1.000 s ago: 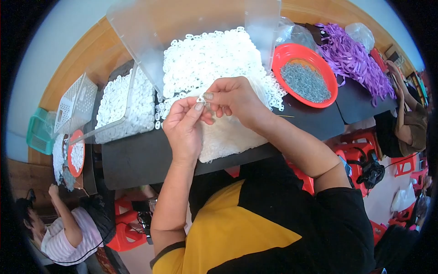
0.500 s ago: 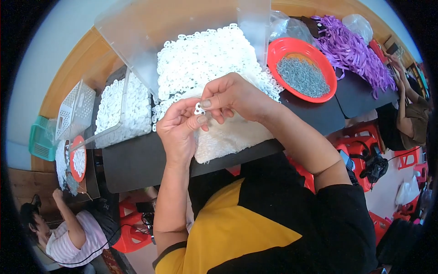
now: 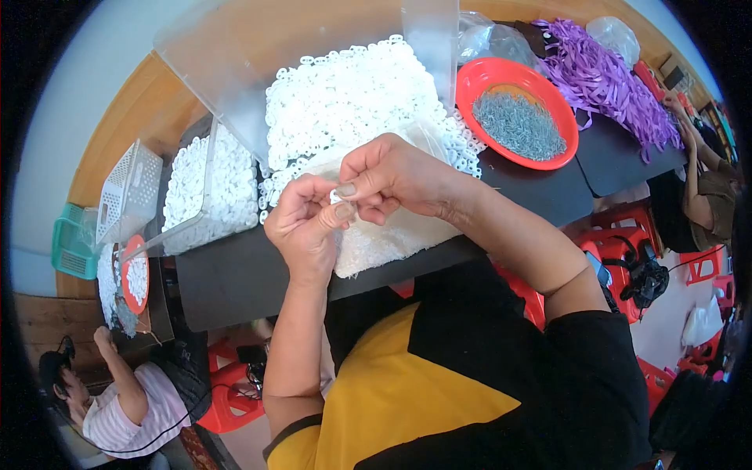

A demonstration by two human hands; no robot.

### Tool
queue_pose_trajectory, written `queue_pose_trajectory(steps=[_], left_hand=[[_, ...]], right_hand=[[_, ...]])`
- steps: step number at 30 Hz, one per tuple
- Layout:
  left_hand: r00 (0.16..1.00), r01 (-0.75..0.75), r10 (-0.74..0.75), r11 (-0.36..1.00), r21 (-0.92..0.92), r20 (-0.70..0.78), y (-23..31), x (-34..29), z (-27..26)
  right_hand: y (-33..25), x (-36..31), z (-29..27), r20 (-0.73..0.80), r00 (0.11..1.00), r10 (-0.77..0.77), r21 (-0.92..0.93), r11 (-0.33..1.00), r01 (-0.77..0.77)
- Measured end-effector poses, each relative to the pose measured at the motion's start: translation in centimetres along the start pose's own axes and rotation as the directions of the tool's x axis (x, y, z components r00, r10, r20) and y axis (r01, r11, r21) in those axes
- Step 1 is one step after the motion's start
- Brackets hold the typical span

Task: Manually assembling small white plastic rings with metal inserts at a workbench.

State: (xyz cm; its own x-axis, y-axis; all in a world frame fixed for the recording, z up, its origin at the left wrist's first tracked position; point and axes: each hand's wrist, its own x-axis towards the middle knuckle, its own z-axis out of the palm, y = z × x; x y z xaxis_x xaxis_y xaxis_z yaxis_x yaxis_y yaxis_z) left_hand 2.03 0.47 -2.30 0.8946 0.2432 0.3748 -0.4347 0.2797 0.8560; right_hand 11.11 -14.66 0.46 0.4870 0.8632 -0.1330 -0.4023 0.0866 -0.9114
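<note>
Between both hands, over a cream cloth (image 3: 384,249), is a small white plastic piece (image 3: 336,197), mostly covered by the fingers. My left hand (image 3: 304,227) pinches it between thumb and fingers. From the other side, the thumb and forefinger of my right hand (image 3: 399,176) press on the same piece; whether they hold anything else is hidden. Just beyond the hands lies a big heap of white plastic pieces with holes (image 3: 352,98) in a clear plastic bin (image 3: 215,59) tipped toward me.
Right of the heap sits a red bowl (image 3: 565,117) of small metal pins (image 3: 513,125). Purple ribbons (image 3: 599,90) pile up beyond it. A second clear bin of white pieces (image 3: 207,188) is at left, beside a white basket (image 3: 129,196). Co-workers (image 3: 129,403) sit at both sides.
My right fingertips have come down slightly over the white piece, so less of it shows. Both hands stay close together over the cloth.
</note>
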Motion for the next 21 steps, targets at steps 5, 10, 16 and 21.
queue_pose_trajectory(steps=[5, 10, 16, 21], left_hand=[[0.998, -0.066, 0.066, 0.997, 0.03, 0.022, -0.4, 0.0, -0.2], [0.997, -0.075, 0.073, 0.996, 0.049, 0.04, -0.3, -0.1, -0.3], [0.989, -0.124, 0.137, 0.966, 0.228, -0.045, -0.3, -0.3, 0.9], [0.987, -0.153, 0.163, 0.954, 0.257, -0.016, -0.3, -0.4, 0.8]], right_hand=[[0.0, -0.1, 0.3, 0.01, 1.0, -0.003, 0.014, 1.0, 0.003], [0.4, 0.0, 0.5, -0.013, 1.0, -0.021, 0.06, 0.998, 0.022], [-0.3, 0.1, -0.3, -0.004, 0.996, -0.091, -0.023, 0.996, 0.091], [-0.7, -0.2, -0.4, 0.017, 0.998, -0.064, -0.056, 0.996, 0.065]])
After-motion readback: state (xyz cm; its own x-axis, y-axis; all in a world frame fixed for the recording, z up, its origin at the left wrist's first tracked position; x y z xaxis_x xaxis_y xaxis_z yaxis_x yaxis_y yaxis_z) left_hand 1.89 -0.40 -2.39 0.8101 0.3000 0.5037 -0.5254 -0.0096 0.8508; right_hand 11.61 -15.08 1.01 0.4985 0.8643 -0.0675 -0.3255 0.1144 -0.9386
